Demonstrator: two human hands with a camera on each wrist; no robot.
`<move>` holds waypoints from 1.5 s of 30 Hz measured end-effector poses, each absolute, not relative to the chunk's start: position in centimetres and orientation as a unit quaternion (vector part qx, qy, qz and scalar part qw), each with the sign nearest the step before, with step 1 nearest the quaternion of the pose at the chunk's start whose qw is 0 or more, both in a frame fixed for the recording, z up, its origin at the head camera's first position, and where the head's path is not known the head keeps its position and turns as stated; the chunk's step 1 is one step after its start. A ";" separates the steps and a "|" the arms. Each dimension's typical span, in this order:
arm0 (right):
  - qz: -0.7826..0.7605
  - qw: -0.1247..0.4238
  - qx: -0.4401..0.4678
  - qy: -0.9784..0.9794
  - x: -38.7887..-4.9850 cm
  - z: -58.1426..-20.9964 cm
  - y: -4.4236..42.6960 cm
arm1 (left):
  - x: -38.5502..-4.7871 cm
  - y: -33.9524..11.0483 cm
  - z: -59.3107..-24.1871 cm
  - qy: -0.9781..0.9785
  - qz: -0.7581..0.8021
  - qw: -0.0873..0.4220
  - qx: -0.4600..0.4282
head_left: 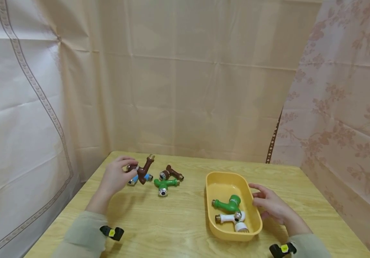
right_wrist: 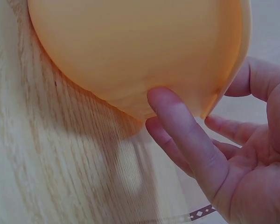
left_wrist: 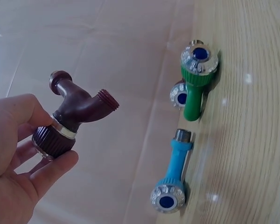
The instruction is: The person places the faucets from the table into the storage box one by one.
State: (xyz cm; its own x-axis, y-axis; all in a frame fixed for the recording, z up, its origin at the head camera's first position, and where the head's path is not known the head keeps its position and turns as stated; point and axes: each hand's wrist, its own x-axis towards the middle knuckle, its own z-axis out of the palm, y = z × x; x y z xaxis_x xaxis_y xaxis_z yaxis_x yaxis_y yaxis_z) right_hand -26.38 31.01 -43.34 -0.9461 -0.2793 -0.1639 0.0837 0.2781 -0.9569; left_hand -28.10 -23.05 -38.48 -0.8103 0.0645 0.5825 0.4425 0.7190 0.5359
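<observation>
My left hand (head_left: pixel 115 175) pinches a dark brown water tap (head_left: pixel 145 170) by its ribbed knob, raised over the left part of the table. In the left wrist view the brown tap (left_wrist: pixel 78 103) shows its threaded spout. Below it lie a blue tap (left_wrist: pixel 177 161), a green tap (head_left: pixel 165 183) and another brown tap (head_left: pixel 171 172). My right hand (head_left: pixel 272 204) touches the outer right side of a yellow plastic tub (head_left: pixel 210 220), fingers loosely spread against its wall. Inside the tub are a green tap (head_left: pixel 228 206) and a white tap (head_left: pixel 228 218).
The wooden table (head_left: pixel 172 225) carries the tub right of centre and the loose taps at the back left. A beige curtain (head_left: pixel 188 89) hangs behind the far edge, with patterned cloth (head_left: pixel 342 118) on the right and pale cloth (head_left: pixel 17 125) on the left.
</observation>
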 end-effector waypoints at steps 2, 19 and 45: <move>-0.598 0.149 -0.061 0.785 -26.4 -43.3 31.0 | -28.2 -22.7 -38.3 -0.885 -0.350 0.273 -0.141; -0.602 0.155 -0.059 0.781 -26.5 -43.6 31.1 | -29.7 -18.8 -36.8 -0.871 -0.381 0.275 -0.145; -0.598 0.147 -0.059 0.785 -26.7 -43.7 31.1 | -30.0 -9.9 -36.5 -0.859 -0.431 0.194 -0.194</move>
